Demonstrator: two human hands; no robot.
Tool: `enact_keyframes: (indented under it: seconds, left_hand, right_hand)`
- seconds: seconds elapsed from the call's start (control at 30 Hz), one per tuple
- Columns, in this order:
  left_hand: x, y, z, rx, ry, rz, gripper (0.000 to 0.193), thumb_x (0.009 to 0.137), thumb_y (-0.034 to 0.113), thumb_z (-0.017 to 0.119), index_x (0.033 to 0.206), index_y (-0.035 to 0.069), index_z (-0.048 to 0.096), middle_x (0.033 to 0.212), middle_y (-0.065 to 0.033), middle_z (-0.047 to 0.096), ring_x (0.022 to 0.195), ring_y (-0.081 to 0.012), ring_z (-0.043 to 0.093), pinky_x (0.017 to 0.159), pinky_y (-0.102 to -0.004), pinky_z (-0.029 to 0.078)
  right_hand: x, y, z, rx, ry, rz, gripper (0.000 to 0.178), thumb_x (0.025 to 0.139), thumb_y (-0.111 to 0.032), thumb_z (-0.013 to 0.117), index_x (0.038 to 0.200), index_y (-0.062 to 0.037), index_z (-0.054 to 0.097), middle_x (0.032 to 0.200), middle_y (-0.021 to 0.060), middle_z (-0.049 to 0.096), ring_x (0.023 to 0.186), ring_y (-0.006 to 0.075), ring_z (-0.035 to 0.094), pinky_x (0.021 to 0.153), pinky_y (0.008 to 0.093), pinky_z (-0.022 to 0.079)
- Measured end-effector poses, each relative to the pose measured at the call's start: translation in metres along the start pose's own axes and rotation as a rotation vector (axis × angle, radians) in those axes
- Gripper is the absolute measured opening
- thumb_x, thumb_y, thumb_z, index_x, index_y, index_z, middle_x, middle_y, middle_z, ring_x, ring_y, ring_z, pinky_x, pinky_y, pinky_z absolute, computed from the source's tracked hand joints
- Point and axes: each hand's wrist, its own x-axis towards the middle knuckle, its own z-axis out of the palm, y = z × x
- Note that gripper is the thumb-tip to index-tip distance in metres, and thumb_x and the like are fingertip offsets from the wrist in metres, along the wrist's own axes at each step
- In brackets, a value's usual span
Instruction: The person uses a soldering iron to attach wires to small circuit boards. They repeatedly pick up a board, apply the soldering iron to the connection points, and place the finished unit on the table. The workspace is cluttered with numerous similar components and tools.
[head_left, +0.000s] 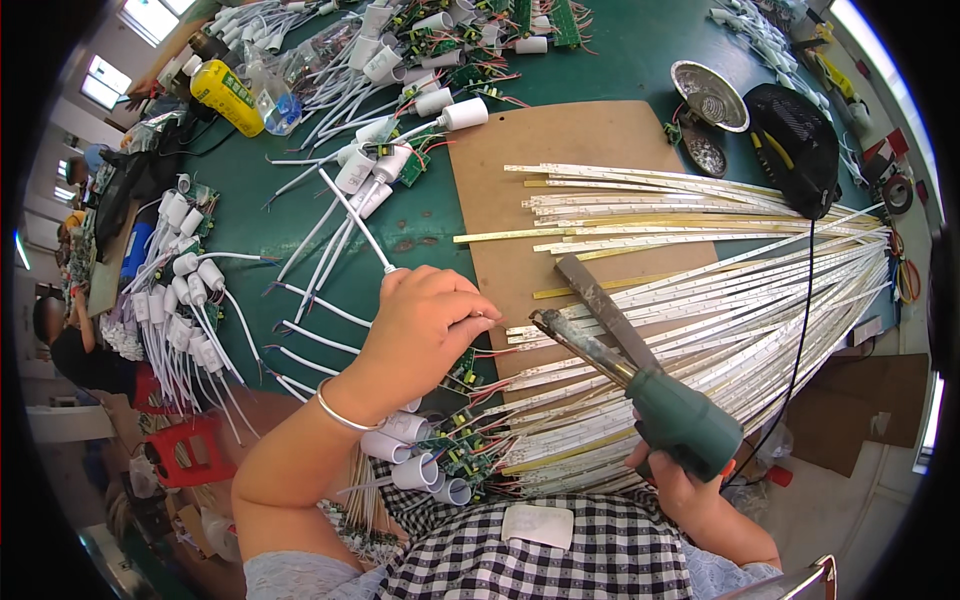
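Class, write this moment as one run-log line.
left hand: pinched near light strips, contents unclear | right hand: holding green soldering gun | strips: fanned, partly over brown board

A green worktable [610, 75] carries everything here; a brown board [555, 135] lies flat near its middle; white and yellowish LED strips [640, 207] fan across the board and past its right edge, drawn together toward the right; white cylindrical housings [465, 113] with white cables [345, 215] and green circuit boards [414, 168] are heaped along the far side, others clustering toward the left; a yellow bottle [226, 96] and a clear bottle [284, 110] sit at far left; a round metal bowl [710, 96] and a small dish [705, 157] flank the board's far right corner.
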Motion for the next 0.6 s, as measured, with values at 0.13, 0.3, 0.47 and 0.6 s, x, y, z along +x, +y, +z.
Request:
enact_keyframes:
  seconds: [0.13,0.3,0.47,0.6]
  left_hand:
    - [-0.001,0.007,-0.001,0.065,0.014,0.019,0.010,0.080,0.019,0.072,0.089,0.016,0.071,0.087,0.0026,0.064,0.093,-0.0182,0.056,0.091,-0.0384,0.029]
    - [0.002,0.011,0.002,0.110,-0.005,0.029,0.008,0.077,0.015,0.072,0.083,0.016,0.068,0.082,0.0031,0.063,0.089,-0.0181,0.056,0.089,-0.0396,0.029]
    - [0.001,0.006,0.006,0.100,-0.011,0.101,0.009,0.075,0.012,0.072,0.080,0.015,0.064,0.080,0.0025,0.062,0.086,-0.0185,0.056,0.088,-0.0405,0.029]
    - [0.001,0.005,0.006,0.113,-0.005,0.148,0.010,0.076,0.011,0.071,0.081,0.015,0.063,0.081,0.0023,0.061,0.088,-0.0183,0.057,0.089,-0.0409,0.028]
  right_hand:
    - [0.004,-0.008,0.004,0.147,0.028,0.030,0.044,0.088,-0.009,0.051,0.130,0.0046,0.047,0.117,0.0157,0.060,0.069,0.0193,0.066,0.066,0.0311,0.052]
    - [0.003,-0.008,0.004,0.154,0.033,0.031,0.043,0.089,-0.010,0.052,0.130,0.0044,0.047,0.118,0.0158,0.059,0.069,0.0197,0.066,0.066,0.0309,0.052]
    - [0.002,-0.007,0.004,0.182,0.043,0.029,0.043,0.089,-0.009,0.051,0.130,0.0035,0.048,0.118,0.0154,0.059,0.068,0.0195,0.065,0.066,0.0313,0.052]
    - [-0.003,0.005,0.000,-0.048,-0.026,-0.041,0.042,0.089,-0.008,0.051,0.130,0.0035,0.049,0.109,0.0139,0.062,0.070,0.0183,0.064,0.067,0.0308,0.052]
